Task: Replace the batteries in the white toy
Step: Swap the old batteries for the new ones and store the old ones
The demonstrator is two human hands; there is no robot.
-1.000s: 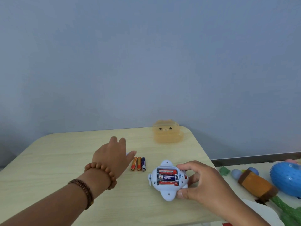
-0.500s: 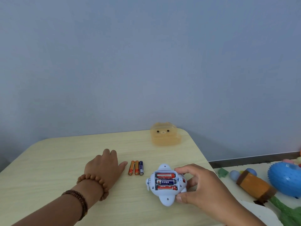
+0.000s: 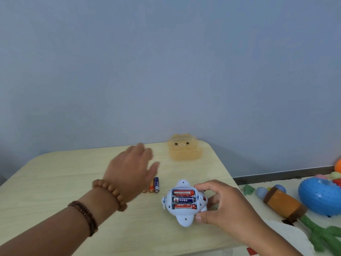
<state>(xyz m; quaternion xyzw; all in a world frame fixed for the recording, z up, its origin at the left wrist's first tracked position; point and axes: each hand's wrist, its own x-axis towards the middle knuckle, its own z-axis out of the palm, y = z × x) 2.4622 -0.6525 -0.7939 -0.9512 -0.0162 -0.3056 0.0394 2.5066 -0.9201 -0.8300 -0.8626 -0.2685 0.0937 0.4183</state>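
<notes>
The white toy lies upside down on the wooden table, its battery bay uncovered with three batteries inside. My right hand grips the toy's right side with thumb and fingers. Three loose batteries lie side by side just left of the toy, partly hidden by my left hand. That hand hovers over them, blurred, fingers spread, holding nothing. It wears two bead bracelets.
An orange translucent bear-shaped box stands at the table's far right corner. To the right, off the table, lie a blue spiky ball, an orange-brown toy, green cactus toy and other small toys.
My left hand has lifted off the table and moved forward and right, over the loose batteries. The right hand keeps its grip on the toy.
</notes>
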